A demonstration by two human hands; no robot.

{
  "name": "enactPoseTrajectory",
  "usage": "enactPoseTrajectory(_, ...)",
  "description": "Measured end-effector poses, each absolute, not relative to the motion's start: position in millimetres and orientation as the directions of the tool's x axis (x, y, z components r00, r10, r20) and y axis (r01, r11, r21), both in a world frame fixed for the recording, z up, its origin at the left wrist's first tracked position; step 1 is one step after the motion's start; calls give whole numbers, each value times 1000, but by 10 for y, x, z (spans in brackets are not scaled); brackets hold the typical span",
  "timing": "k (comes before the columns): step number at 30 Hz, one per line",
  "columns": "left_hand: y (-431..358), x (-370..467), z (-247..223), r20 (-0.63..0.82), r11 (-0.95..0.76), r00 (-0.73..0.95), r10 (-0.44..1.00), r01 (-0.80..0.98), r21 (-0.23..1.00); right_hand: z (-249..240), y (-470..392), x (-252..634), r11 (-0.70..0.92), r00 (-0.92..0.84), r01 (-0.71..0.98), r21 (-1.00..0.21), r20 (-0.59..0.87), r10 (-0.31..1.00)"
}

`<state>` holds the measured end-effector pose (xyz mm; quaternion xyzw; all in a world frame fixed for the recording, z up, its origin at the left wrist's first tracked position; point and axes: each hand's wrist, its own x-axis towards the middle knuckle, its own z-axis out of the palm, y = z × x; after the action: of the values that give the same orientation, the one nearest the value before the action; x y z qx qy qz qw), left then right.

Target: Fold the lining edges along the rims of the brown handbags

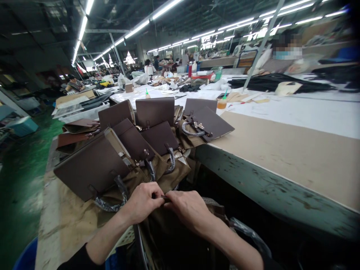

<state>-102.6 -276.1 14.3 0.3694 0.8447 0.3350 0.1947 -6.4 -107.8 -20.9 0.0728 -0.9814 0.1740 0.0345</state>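
Observation:
My left hand (144, 201) and my right hand (191, 210) meet at the front, fingertips almost touching. Both pinch the dark edge of a handbag (180, 236) that lies low in front of me. Its olive-brown cloth hangs below my fingers, mostly in shadow. A plastic-wrapped handle (250, 230) shows to the right of my right wrist. Just beyond my left hand lies a dark brown handbag (91, 165) with a wrapped handle (120, 189). Behind it are several similar bags, among them one with metal fittings (213, 123).
A tan board (295, 150) covers the table at right, above a worn green side panel (267, 191). Small glue bottles (222, 103) stand behind the bags. Black material (278, 81) lies farther back. A masked person (287, 56) is across the table. A blue container (26, 255) sits lower left.

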Motion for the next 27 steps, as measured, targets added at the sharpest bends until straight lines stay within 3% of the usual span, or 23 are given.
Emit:
enactPoseTrajectory(6,-2833,-1021,253,-75,433,-579,812,512,742,-261,-1004,-154,912,-984,-171,-373,118,-137)
enactPoseTrajectory(14,-2977,-966,287,-135,614,-729,671,444,653,-110,-1018,-4,917,-994,-91,-388,89,-61)
enactPoseTrajectory(21,-2886,-928,280,-150,638,-732,664,451,625,-64,-923,130,921,-998,-53,-386,43,-40)
enactPoseTrajectory(27,-2787,-919,233,-154,646,-741,654,440,623,-51,-940,60,890,-991,-132,-436,36,-129)
